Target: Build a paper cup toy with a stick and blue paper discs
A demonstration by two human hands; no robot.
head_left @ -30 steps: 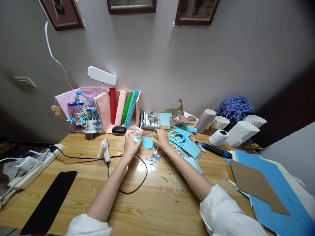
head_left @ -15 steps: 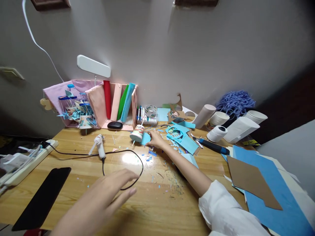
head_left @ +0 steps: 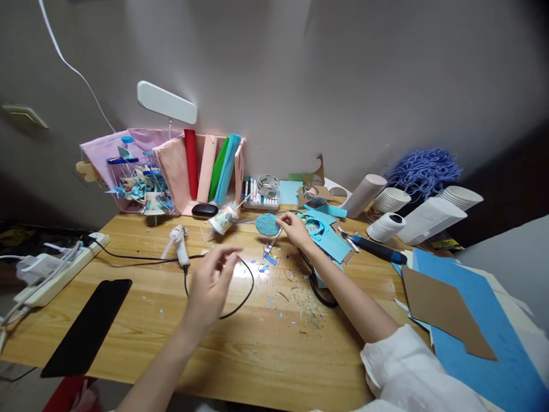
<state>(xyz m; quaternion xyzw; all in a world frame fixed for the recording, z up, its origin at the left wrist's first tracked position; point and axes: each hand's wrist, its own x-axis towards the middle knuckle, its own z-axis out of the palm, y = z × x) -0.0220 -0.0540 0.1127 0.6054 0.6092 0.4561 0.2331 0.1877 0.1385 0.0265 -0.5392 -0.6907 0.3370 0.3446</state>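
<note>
My right hand [head_left: 294,228] is pinched on a round blue paper disc [head_left: 267,224], held upright just above the wooden desk [head_left: 266,349] near the back. A small printed paper cup [head_left: 223,220] lies tipped on its side to the left of the disc, untouched. My left hand [head_left: 210,286] hovers over the desk's middle with fingers loosely apart and nothing in it, above the black cord [head_left: 240,286] of a white glue gun [head_left: 179,244]. Blue paper offcuts [head_left: 328,240] lie beside my right hand.
A pink organiser [head_left: 189,171] with coloured sheets and a white lamp [head_left: 167,103] stand at the back left. A black phone [head_left: 88,326] and power strip [head_left: 60,269] lie left. Paper cups [head_left: 390,200], white rolls [head_left: 386,227], blue yarn [head_left: 422,171], blue sheets and cardboard [head_left: 446,312] fill the right.
My left hand let go of the paper cup and drew back toward me, then rose over the cord. The cup now lies tipped. My right hand lifted the blue disc upright.
</note>
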